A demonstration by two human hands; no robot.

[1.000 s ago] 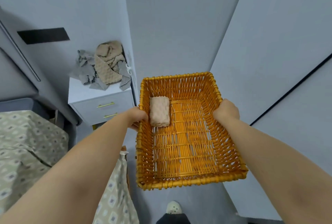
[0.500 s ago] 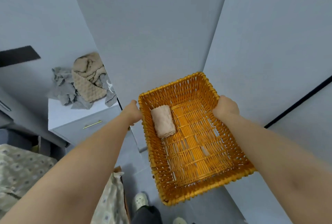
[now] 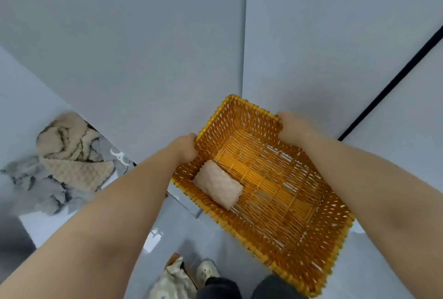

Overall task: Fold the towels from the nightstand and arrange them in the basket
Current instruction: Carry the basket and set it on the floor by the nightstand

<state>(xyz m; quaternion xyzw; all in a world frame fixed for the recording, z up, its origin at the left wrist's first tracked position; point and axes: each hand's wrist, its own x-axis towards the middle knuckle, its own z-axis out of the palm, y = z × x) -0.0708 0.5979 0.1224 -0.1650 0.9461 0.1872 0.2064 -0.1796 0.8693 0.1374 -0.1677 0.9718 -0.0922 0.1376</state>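
While left hand (image 3: 184, 147) and right hand (image 3: 291, 126) grip the wicker basket (image 3: 242, 121) aloft, set-down near the towel pile (image 3: 72, 159) to its left likely follows.

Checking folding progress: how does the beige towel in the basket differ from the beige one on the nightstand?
The basket towel is folded into a compact block; the nightstand towel lies crumpled and spread. The basket towel lies alone in the basket; the nightstand towel is heaped with grey towels. Both are beige and bumpy.
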